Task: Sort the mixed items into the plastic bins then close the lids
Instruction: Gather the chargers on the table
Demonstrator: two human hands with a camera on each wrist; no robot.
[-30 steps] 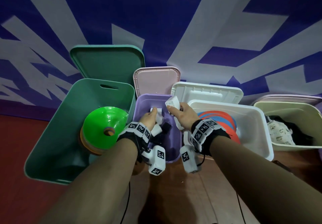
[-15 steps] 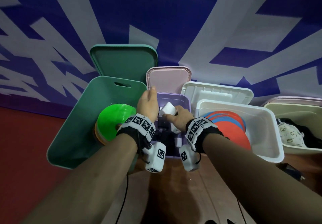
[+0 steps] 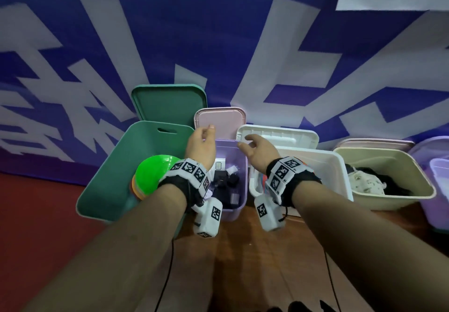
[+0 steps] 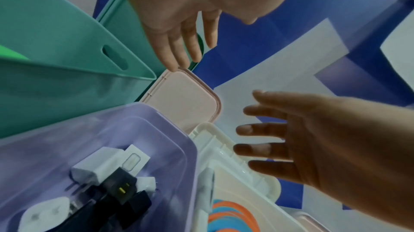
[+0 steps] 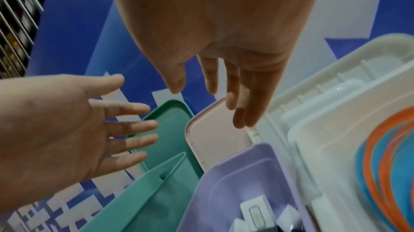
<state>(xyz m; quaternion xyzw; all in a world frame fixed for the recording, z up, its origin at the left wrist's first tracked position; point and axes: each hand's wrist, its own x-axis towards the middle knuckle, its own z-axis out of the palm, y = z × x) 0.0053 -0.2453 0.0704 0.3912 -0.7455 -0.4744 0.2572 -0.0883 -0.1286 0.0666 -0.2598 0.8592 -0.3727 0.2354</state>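
2 hands are up over the purple bin [image 3: 234, 208], both empty with fingers loosely spread: left hand [image 3: 200, 144] reaching at the pink lid [image 3: 220, 122], right hand [image 3: 261, 150] alongside it. That lid stands propped against the wall just behind the purple bin, the left fingertips [image 4: 177, 65] right at its top edge, contact hard to call. Inside the bin, chargers [image 3: 224, 178] lie in a loose black-and-white heap. The lid looks like thin, light, stiffish plastic, probably smooth enough to slip, so I'd take it by the 2 top corners along the raised rim and tip it forward. Left of the purple bin, a green bin [image 3: 107, 185] holds cones [image 3: 151, 177]; right of it, a white bin [image 3: 340, 180] with flat discs, then a beige bin [image 3: 413, 185]. Everything sits on a wooden floor before a blue-and-white wall.
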